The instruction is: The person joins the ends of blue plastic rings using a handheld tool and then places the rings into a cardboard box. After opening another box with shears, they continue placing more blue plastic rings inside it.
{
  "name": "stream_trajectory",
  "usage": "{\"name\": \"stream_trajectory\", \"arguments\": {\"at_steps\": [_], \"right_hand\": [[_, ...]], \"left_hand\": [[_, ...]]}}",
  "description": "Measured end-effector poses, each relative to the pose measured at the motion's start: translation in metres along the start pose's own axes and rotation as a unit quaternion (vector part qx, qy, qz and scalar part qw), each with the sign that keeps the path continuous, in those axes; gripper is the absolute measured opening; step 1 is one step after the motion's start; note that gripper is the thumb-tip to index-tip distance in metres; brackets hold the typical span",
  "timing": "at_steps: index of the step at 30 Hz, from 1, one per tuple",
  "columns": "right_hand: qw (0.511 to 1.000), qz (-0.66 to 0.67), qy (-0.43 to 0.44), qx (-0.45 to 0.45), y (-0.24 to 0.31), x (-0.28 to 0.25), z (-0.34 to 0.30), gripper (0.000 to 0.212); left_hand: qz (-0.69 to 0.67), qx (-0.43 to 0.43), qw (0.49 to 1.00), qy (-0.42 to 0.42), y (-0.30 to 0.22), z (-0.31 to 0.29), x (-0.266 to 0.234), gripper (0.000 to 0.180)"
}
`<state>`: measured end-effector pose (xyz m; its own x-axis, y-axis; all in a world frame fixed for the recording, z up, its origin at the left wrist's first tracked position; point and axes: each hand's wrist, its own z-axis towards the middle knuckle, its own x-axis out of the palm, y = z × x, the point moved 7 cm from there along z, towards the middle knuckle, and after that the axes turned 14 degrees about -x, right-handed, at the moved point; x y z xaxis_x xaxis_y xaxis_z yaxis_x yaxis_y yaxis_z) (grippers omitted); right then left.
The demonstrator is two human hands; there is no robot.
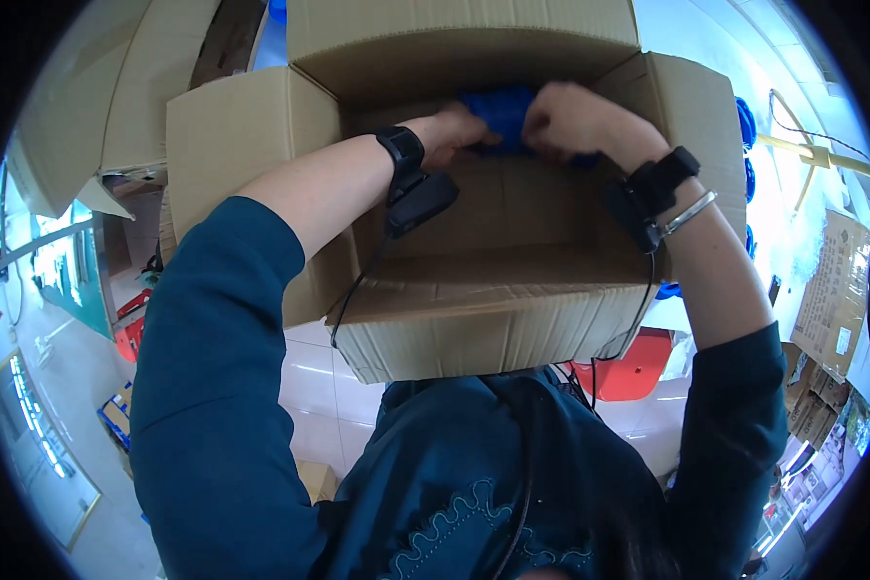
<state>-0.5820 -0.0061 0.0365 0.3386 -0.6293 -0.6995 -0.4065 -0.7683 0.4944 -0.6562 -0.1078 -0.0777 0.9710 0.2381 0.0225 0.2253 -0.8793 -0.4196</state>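
Both my arms reach into an open cardboard box (474,338). Near its far wall lies a glossy blue object (501,114), rounded in shape; its exact kind cannot be made out. At its left end my left hand (454,133) is closed, thumb and fingers against the blue surface. Curled over the right end is my right hand (563,118), slightly blurred, its fingers bent inward on the blue object. A little more blue shows low beside the right hand. The hands hide both ends of the object.
The box flaps stand spread outward, including the left flap (227,150) and right flap (696,145). Several blue round things show beyond the right flap. A red stool (633,367) is below the box at right. More cardboard (831,295) stands at far right. Cables hang from my wrist devices.
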Motion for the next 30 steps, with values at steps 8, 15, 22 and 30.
{"name": "stream_trajectory", "arguments": {"at_steps": [8, 15, 22, 30], "right_hand": [[0.991, -0.076, 0.109, -0.032, -0.033, 0.071, 0.010, 0.038], [0.984, -0.110, 0.140, -0.018, -0.033, 0.078, 0.008, 0.040], [0.968, -0.113, 0.220, 0.038, -0.041, 0.097, -0.002, 0.036], [0.982, -0.138, 0.125, 0.003, -0.052, 0.076, 0.001, 0.027]], "left_hand": [[0.073, -0.018, 0.988, -0.134, -0.011, -0.006, -0.005, 0.059], [0.156, 0.017, 0.963, -0.221, -0.016, -0.018, -0.004, 0.061], [0.187, 0.088, 0.959, -0.192, -0.011, 0.025, -0.014, 0.053], [0.112, 0.063, 0.980, -0.154, -0.012, 0.033, -0.015, 0.042]]}}
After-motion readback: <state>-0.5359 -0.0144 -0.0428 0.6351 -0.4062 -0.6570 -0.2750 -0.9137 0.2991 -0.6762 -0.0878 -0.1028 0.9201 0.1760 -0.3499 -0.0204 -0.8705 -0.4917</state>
